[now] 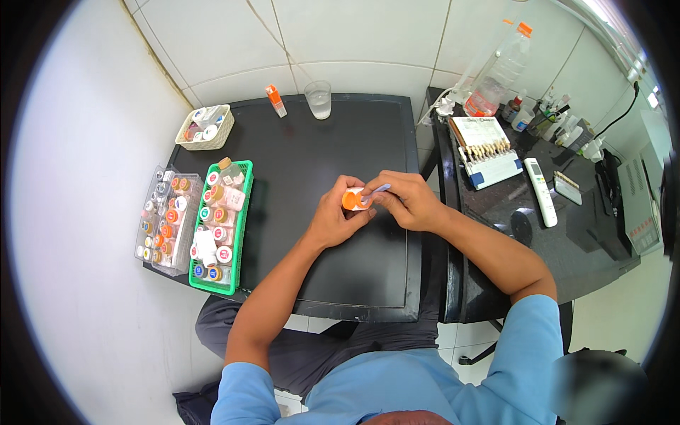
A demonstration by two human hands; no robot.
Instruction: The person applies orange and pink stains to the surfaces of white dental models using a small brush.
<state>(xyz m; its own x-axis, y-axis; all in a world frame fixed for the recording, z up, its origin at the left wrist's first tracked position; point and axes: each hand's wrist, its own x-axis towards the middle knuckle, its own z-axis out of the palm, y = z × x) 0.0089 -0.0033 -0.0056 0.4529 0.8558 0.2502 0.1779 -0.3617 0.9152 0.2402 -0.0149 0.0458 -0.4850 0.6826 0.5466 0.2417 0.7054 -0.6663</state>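
Note:
Above the middle of the black table, my left hand (329, 218) grips a small orange-and-white container (349, 201) between thumb and fingers. Its round orange part faces up. My right hand (412, 202) pinches a thin, pale bluish stick-like tool (382, 188), whose lower end meets the container beside a second round orange part. Whether that part is a cap or another opening, I cannot tell. The fingertips of both hands are close together around it, and they hide the container's lower side.
Left on the black table (319, 276) stand a green basket (244, 212) of capped bottles, a clear organizer (185, 241) of small jars and a cream basket (205, 144). A glass (318, 105) and orange-white tube (276, 103) stand behind. A remote (540, 191) lies right, near a large bottle (499, 78).

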